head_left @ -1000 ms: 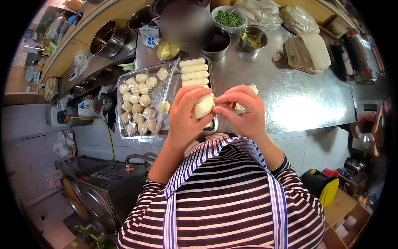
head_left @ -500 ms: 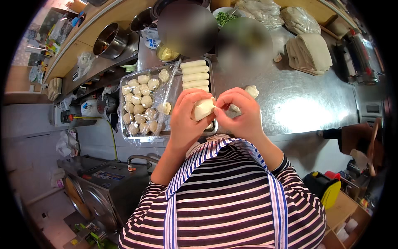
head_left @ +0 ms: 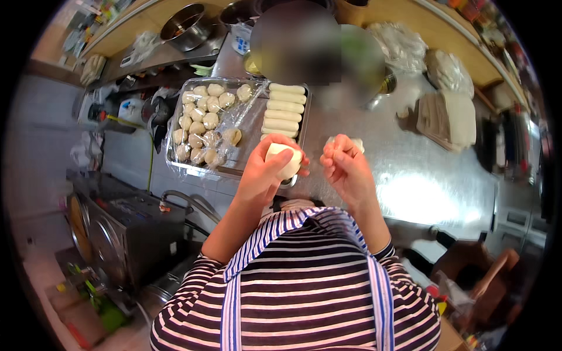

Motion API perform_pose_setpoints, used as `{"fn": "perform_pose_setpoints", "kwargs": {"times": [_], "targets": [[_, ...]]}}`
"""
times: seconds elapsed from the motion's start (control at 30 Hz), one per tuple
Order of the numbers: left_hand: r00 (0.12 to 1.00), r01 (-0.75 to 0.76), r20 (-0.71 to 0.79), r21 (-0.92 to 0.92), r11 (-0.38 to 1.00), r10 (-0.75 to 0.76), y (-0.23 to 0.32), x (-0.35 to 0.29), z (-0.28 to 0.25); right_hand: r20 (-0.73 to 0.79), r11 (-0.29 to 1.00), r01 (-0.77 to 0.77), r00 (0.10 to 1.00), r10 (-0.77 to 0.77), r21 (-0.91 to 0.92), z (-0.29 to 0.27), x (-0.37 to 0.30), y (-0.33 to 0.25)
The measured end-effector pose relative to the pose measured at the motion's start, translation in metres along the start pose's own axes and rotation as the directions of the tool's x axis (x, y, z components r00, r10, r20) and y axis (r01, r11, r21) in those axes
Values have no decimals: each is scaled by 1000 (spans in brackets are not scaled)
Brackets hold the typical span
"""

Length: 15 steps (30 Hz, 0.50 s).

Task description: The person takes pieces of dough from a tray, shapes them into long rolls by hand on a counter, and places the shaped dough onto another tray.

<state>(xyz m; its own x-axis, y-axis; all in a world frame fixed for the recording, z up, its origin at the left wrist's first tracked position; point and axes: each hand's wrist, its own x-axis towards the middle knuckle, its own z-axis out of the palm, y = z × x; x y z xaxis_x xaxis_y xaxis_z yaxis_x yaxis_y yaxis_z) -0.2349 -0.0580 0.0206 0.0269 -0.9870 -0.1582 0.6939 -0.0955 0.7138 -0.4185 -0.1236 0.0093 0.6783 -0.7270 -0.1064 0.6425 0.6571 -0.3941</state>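
Note:
A pale, rounded piece of dough (head_left: pixel 285 162) sits in my left hand (head_left: pixel 261 169), with the thumb lying over it and the fingers behind. To its right, and apart from the dough, my right hand (head_left: pixel 349 169) is raised with its thumb and fingertips pinched together; whatever they hold, if anything, is too small to tell. Partly hidden behind the right fingers, another white dough piece (head_left: pixel 359 144) lies on the steel table (head_left: pixel 404 140). A metal tray (head_left: pixel 237 171) beyond my left hand carries several smooth dough rolls (head_left: pixel 285 110) and round dough balls (head_left: pixel 211 121).
Clear plastic film (head_left: pixel 256 96) covers the balls' side of the tray. A folded beige cloth (head_left: pixel 448 123) and plastic bags (head_left: pixel 398 47) lie at the far right. A steel pot (head_left: pixel 186 28) stands far left. Things at the far middle are blurred.
My right hand has come away from the dough and moved to the right, its fingertips still together. The dough remains in my left hand. The whole view has shifted and turned somewhat.

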Motion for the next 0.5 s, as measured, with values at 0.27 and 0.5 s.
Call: {"fn": "perform_pose_setpoints", "kwargs": {"times": [0.27, 0.5], "targets": [[909, -9, -410, -195, 981, -73, 1, -83, -30, -91, 942, -210, 977, 193, -263, -13, 26, 41], [758, -234, -651, -327, 916, -38, -12, -188, -128, 356, 485, 364, 928, -111, -796, 101, 75, 126]]}}
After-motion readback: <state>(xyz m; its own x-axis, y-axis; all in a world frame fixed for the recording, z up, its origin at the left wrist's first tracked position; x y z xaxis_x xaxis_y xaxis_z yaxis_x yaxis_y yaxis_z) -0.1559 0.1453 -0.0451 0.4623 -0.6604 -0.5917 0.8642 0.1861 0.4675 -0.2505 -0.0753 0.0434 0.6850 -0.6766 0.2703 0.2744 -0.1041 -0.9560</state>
